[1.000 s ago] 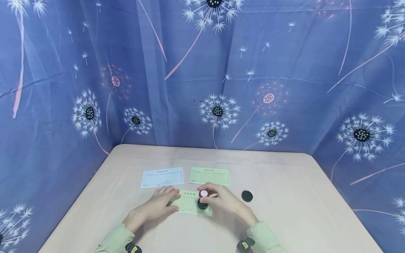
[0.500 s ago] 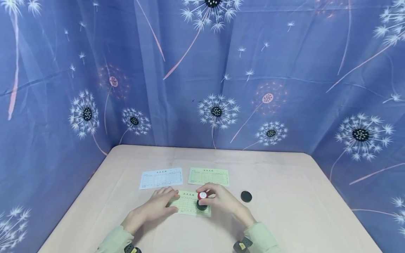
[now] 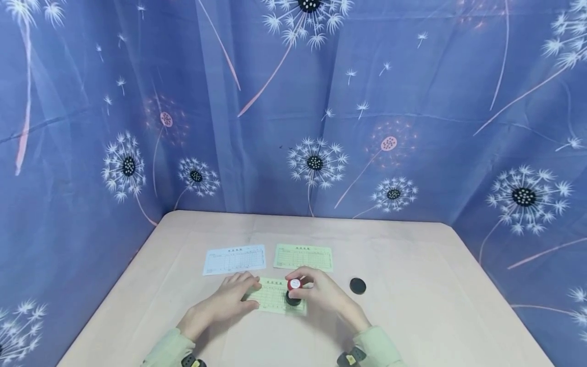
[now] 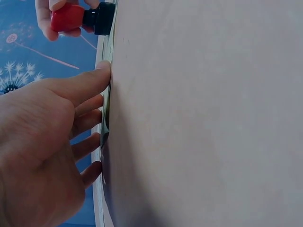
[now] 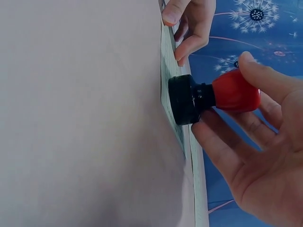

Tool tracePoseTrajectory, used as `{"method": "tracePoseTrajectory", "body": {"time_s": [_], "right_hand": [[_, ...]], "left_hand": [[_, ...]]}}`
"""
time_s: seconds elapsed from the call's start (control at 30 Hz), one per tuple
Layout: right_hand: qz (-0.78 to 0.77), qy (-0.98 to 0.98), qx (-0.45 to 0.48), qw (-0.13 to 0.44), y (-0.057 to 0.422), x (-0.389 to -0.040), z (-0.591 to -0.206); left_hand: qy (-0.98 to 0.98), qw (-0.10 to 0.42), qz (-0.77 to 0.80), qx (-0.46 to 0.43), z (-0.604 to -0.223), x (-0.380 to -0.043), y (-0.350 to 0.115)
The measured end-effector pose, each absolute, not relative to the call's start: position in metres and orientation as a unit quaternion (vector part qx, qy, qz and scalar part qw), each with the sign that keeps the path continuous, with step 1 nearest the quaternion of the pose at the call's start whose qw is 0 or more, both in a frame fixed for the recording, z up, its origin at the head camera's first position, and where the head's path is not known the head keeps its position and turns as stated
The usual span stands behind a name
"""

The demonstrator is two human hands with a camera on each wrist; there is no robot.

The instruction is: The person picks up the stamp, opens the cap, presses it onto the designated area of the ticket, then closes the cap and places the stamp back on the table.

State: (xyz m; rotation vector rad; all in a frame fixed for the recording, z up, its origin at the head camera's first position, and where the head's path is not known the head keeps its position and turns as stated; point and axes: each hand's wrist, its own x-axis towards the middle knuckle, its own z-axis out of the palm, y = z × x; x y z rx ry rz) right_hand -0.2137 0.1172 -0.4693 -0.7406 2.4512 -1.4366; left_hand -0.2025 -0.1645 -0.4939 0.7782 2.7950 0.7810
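Note:
In the head view, a pale green printed form (image 3: 270,296) lies on the table near the front. My left hand (image 3: 224,300) rests on its left end, thumb and fingertips pressing the paper with fingers spread. My right hand (image 3: 327,293) grips a round stamp by its red handle (image 5: 236,92), between thumb and fingers. The stamp's black base (image 5: 183,99) stands upright on the right part of the form, seemingly touching it. Its underside is hidden. In the left wrist view, part of the form (image 4: 106,125) curls up slightly beneath the left fingers.
A blue form (image 3: 235,259) and another green form (image 3: 303,257) lie side by side farther back. A round black cap or lid (image 3: 357,286) sits right of the right hand. A blue dandelion-print curtain (image 3: 257,153) encloses the table (image 3: 412,265) at the back and sides.

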Motion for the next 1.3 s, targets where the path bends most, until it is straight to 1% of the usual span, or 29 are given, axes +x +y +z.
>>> {"method": "tracePoseTrajectory", "body": {"time_s": [0.23,0.53,0.93,1.3], "right_hand": [[-0.493,0.824,-0.261,0.101,0.1151,-0.213,-0.4674],[-0.492,0.827,-0.253,0.102,0.1172,-0.2124,-0.4685],[-0.503,0.823,-0.24,0.11,0.1112,-0.2128,-0.4651],[-0.51,0.818,-0.24,0.115,0.1155,-0.2142,-0.4659]], "left_hand": [[0.928,0.08,0.264,0.251,-0.4929,-0.2024,-0.1649],[0.925,0.066,0.267,0.261,-0.4939,-0.2017,-0.1626],[0.928,0.087,0.272,0.241,-0.4911,-0.2031,-0.1656],[0.927,0.086,0.278,0.239,-0.4947,-0.204,-0.1632]]}}
